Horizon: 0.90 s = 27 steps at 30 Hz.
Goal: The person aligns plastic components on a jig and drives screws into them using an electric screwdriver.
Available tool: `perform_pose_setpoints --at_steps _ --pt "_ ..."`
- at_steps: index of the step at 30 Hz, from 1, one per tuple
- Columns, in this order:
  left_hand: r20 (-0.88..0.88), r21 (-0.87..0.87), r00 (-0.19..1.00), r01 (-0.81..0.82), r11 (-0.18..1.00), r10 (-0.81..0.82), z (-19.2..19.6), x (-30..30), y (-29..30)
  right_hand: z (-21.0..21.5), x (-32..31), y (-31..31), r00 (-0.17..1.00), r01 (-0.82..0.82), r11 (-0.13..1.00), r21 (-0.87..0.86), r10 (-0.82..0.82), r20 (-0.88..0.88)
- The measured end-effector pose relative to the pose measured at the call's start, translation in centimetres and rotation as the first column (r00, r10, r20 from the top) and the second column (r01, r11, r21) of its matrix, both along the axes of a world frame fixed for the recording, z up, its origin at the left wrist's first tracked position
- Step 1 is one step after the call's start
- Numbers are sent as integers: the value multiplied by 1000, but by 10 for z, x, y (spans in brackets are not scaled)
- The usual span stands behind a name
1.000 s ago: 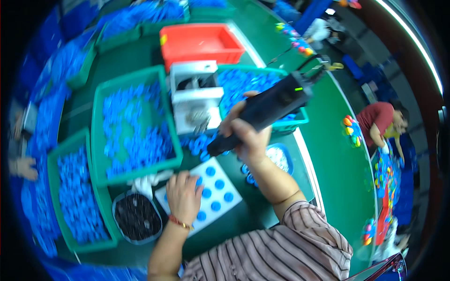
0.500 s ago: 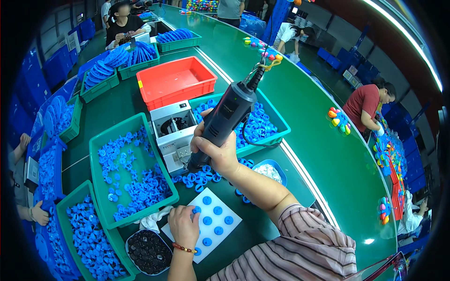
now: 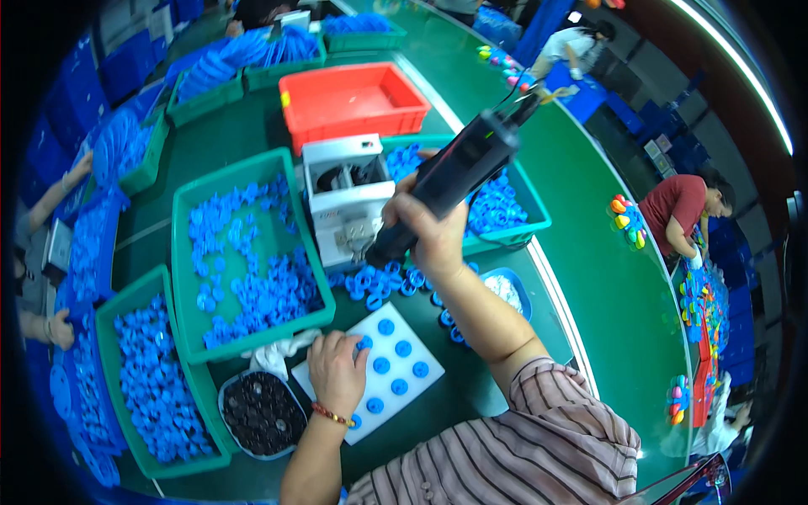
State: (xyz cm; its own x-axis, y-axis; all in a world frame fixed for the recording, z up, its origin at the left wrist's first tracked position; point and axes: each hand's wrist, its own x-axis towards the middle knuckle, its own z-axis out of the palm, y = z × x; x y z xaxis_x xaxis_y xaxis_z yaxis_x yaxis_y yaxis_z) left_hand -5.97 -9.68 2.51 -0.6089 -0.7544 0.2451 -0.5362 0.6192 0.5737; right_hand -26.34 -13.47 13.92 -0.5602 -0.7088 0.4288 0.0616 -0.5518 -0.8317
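My right hand (image 3: 433, 231) is wrapped round a black electric screwdriver (image 3: 467, 164), raised and tilted, its cable end up and its nose near a white-and-grey machine (image 3: 347, 202) with an open top. Low on the left, my left hand (image 3: 338, 370), with a beaded bracelet at the wrist, pinches a small blue round piece (image 3: 364, 342) at the edge of a white board (image 3: 412, 391). Several more blue round pieces (image 3: 381, 365) sit in rows on that board. Part of the board is hidden under my left hand. A black tub (image 3: 263, 417) of small dark parts stands beside my left forearm.
Green bins (image 3: 326, 318) hold blue parts at left and behind the machine. A red bin (image 3: 353, 105) stands farther back. Loose blue rings (image 3: 370, 282) lie before the machine, near a bowl of small pale bits (image 3: 505, 290). A white cloth (image 3: 273, 358) lies by the tub. Other people work around.
The view has shifted, so the bench things sit higher and farther right. The screwdriver stays in my right hand, near the machine. My left hand stays at the board's blue pieces.
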Motion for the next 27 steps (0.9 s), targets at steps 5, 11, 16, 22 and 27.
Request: perform_pose_setpoints --at_steps 5,11,16,22,27 --pt "-62 -17 998 12 1000 -13 10 -3 -3 12 -5 -5 994 45 997 -58 -50 -96" --pt "-79 -10 997 -12 1000 11 7 -2 -5 -2 -5 -17 992 -22 991 -132 4 -130" --pt "-74 6 997 -13 1000 13 6 0 -1 -2 -8 -21 985 25 988 -154 -50 -164" --pt "-68 5 998 -12 1000 12 9 -1 0 -13 -7 -27 987 9 993 -114 -28 -161" --pt "-69 9 998 -12 1000 12 9 0 -1 -12 -8 -28 987 -12 991 -130 -9 -161"
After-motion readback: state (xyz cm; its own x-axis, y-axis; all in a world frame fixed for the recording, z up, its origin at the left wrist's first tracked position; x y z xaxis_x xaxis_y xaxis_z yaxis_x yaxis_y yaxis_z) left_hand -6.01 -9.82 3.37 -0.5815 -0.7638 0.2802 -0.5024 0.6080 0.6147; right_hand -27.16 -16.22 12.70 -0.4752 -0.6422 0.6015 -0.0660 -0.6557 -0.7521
